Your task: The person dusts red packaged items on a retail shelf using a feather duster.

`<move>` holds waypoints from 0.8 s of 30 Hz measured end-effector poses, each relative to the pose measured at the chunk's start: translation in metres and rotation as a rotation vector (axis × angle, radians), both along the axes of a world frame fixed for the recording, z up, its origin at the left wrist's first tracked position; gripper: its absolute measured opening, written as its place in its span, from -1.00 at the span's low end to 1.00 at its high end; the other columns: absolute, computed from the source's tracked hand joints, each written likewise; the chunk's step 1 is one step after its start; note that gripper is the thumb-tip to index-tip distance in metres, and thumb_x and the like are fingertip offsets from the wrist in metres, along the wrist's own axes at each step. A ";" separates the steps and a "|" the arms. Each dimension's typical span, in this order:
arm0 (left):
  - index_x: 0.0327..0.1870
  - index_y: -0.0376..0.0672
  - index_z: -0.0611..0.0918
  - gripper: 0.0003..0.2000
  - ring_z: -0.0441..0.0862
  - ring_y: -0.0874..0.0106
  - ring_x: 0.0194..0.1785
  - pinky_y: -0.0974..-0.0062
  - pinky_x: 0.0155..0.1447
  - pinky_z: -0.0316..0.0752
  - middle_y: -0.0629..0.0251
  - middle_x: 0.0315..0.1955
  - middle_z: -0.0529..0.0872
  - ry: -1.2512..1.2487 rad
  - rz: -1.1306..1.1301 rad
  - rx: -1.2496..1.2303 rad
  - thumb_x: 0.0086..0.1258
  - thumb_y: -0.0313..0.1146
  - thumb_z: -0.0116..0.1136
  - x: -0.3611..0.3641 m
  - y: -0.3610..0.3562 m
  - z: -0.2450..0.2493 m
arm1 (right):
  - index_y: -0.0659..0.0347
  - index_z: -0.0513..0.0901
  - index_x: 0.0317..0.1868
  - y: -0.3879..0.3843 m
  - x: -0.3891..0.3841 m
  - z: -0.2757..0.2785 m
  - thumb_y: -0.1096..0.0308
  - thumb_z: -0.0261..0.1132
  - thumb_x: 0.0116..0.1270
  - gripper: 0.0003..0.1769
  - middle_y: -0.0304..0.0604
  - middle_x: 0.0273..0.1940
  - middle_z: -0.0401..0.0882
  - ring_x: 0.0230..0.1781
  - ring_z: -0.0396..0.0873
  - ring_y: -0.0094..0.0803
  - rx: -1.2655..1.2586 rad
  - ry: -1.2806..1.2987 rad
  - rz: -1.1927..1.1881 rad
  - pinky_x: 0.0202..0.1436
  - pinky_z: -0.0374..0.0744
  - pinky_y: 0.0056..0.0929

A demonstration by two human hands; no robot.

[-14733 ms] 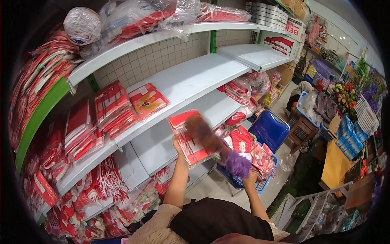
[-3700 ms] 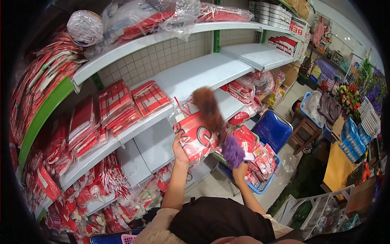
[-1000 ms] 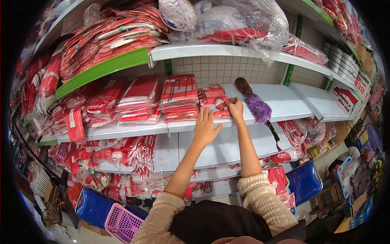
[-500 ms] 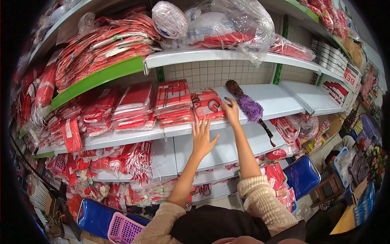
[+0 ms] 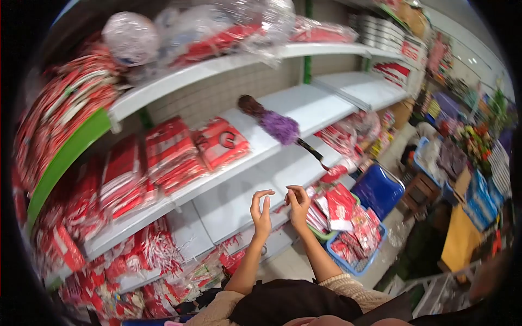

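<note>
left hand (image 5: 261, 214): free, fingers half-curled, thumb apart; near right hand (image 5: 298, 207), with a gap | right hand: free, loosely curled | packet (image 5: 222, 143): on shelf (image 5: 321, 103), beside stack (image 5: 171, 155) | duster (image 5: 280, 127): same shelf, right of packet, handle overhanging front edge

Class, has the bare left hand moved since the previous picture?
Yes: the left hand has drawn back from the white metal shelf holding the fluffy purple duster.

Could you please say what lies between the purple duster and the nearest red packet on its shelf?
In the head view, only bare shelf separates the purple duster from the red packet.
</note>
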State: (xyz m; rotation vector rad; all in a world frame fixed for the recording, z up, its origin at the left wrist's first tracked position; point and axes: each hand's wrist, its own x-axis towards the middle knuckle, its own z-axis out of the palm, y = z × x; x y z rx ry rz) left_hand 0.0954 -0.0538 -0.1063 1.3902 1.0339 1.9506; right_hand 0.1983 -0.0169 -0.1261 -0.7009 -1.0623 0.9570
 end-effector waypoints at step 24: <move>-0.08 -0.28 0.53 -0.80 0.49 0.56 -0.14 0.58 -0.01 0.34 0.31 -0.23 0.60 0.174 -1.039 -0.438 0.35 -0.42 -0.02 0.277 -0.025 -0.146 | 0.29 0.55 -0.21 -0.136 0.251 -0.188 0.45 0.12 0.32 -0.89 -0.40 -0.57 0.39 -0.60 0.27 -0.71 -0.476 0.073 -0.798 -0.58 0.21 -0.68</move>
